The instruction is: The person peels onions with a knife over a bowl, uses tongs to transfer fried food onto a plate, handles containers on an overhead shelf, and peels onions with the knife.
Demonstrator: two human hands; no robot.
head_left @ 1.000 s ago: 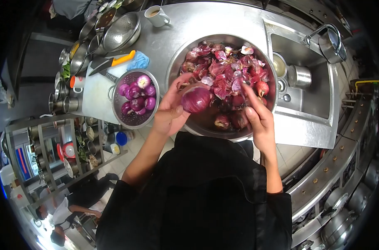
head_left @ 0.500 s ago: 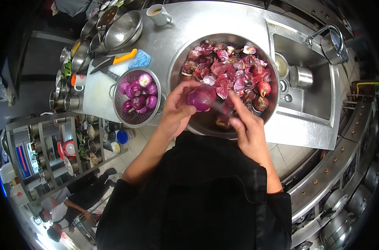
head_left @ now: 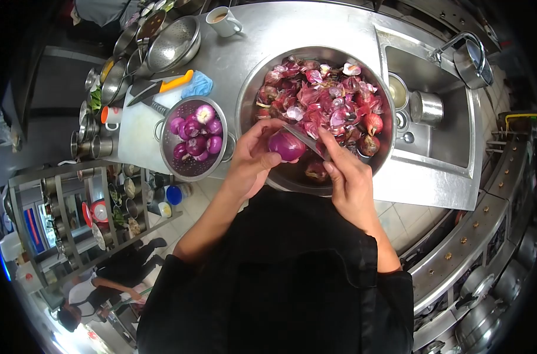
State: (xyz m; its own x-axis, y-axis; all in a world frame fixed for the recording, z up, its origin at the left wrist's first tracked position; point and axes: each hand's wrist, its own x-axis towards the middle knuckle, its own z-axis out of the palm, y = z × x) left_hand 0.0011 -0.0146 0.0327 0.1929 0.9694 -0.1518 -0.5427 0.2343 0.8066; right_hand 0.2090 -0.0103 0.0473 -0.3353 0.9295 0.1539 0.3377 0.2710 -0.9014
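Over the near side of a large steel bowl point(head_left: 243, 88), my left hand point(head_left: 252, 158) is closed round a purple onion point(head_left: 285, 146). My right hand point(head_left: 349, 175) grips a small knife point(head_left: 307, 140), whose blade lies against the onion's upper right side; its handle is mostly hidden by my fingers. Red onion skins point(head_left: 316, 97) and several unpeeled onions point(head_left: 369, 145) fill the bowl, with dark water at the near side. Left of it, a perforated colander point(head_left: 216, 158) holds several peeled purple onions point(head_left: 196, 146).
An orange-handled knife point(head_left: 175, 81) and blue cloth point(head_left: 198, 84) lie by a white cutting board point(head_left: 140, 137). A mug point(head_left: 223, 22) stands behind. At the right is a sink point(head_left: 451, 133) with pots. Another person point(head_left: 82, 292) is at the lower left.
My right hand has moved left and brought the knife against the onion. My left hand has shifted slightly right with the onion. The other person has changed posture.
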